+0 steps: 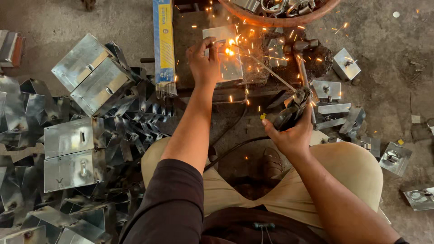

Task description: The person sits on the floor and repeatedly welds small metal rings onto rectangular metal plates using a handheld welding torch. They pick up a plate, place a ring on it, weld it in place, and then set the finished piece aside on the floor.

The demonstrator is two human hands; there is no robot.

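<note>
While sparks fly off the small galvanised plate (224,56) on the dark work block (253,74), I am mid-weld, tacking a fitting to it. To my left lies the heap of finished metal boxes (81,117). My left hand (204,61) pinches the plate's edge, fingers curled. My right hand (289,135) is clenched around the electrode holder (294,110), rod (264,68) tip at the arc. Next, I judge, calls for steady feed of the rod.
</note>
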